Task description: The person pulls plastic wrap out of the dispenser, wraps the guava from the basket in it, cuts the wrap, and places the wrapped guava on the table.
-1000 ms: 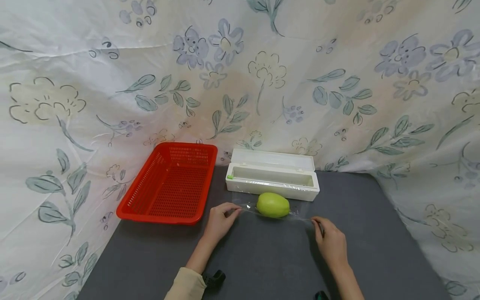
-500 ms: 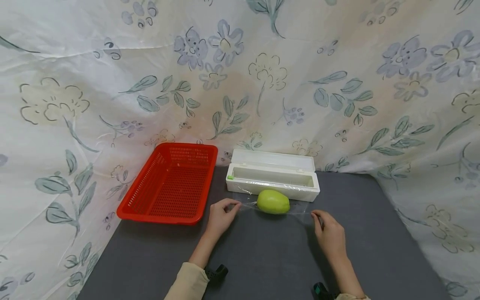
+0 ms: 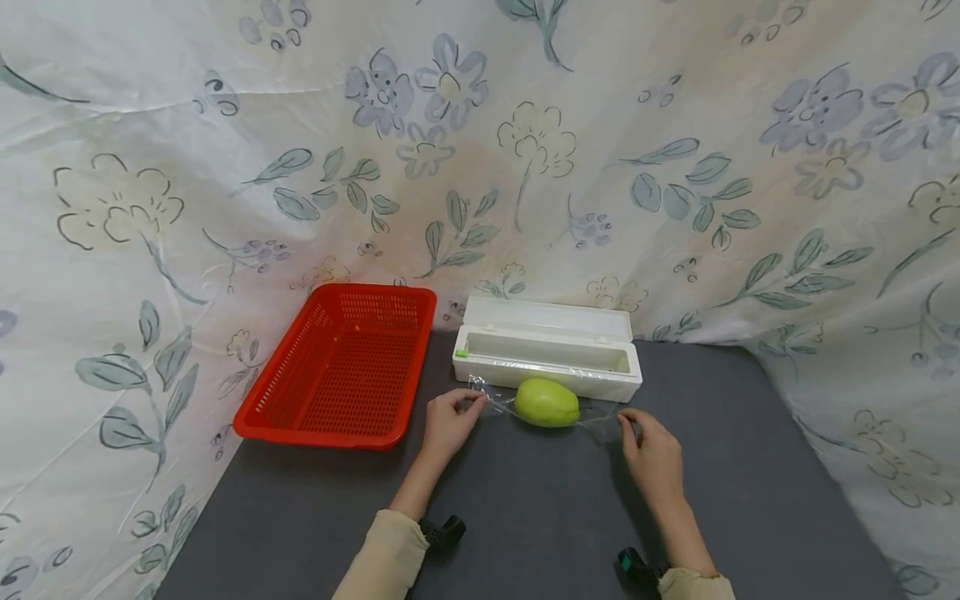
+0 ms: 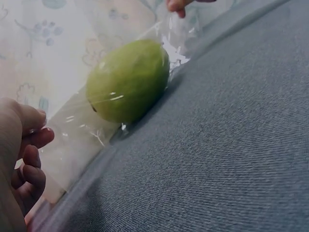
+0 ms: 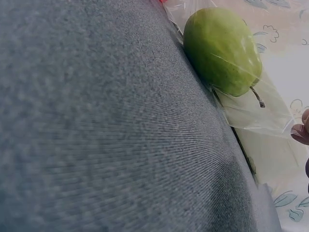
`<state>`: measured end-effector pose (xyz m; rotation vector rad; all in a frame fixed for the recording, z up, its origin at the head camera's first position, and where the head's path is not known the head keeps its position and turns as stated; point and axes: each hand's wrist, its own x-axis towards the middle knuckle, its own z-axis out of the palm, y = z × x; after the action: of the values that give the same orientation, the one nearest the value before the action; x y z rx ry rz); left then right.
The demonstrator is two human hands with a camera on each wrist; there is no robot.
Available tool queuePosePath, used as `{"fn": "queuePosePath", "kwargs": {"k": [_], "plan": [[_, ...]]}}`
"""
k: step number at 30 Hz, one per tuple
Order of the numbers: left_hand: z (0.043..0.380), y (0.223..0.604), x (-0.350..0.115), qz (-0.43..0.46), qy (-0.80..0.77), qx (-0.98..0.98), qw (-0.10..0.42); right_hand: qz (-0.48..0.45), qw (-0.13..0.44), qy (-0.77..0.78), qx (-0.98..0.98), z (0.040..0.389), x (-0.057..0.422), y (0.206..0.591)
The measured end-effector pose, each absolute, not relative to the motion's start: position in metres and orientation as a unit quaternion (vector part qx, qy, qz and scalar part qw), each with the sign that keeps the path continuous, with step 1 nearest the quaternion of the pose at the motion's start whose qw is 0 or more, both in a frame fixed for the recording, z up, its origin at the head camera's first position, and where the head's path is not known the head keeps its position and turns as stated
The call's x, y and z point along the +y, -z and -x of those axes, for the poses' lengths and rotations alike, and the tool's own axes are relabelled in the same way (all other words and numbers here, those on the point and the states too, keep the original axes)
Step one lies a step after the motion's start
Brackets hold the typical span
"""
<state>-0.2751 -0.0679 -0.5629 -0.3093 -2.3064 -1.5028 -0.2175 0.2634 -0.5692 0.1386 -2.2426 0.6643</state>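
A yellow-green pear (image 3: 547, 402) with a short dark stem lies wrapped in clear plastic film (image 5: 258, 108) in front of the white box. To its left, my left hand (image 3: 450, 425) pinches one end of the film between thumb and fingers. On the other side, my right hand (image 3: 651, 454) pinches the opposite end. The film is drawn out between pear and fingers, narrow and creased on both sides. In the left wrist view, film covers the pear (image 4: 130, 79) and catches the light. At the right wrist view's edge only the fingertips (image 5: 300, 134) of that hand show.
Behind the pear stands a long white box (image 3: 547, 354), its lid raised against the floral cloth (image 3: 525, 167). A red perforated basket (image 3: 322, 433) sits at the left. All of this rests on a dark grey table cover (image 3: 540, 517).
Both hands have shifted slightly away from me, and the right hand has come a little left. The film ends look more gathered and twisted. The pear has moved slightly toward the box.
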Motion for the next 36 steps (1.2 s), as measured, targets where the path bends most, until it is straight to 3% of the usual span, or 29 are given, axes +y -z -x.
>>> {"fn": "queuePosePath", "kwargs": {"k": [36], "plan": [[0.301, 0.574, -0.055, 0.008, 0.451, -0.883, 0.128, -0.019, 0.344, -0.275, -0.898, 0.237, 0.259, 0.573]]}}
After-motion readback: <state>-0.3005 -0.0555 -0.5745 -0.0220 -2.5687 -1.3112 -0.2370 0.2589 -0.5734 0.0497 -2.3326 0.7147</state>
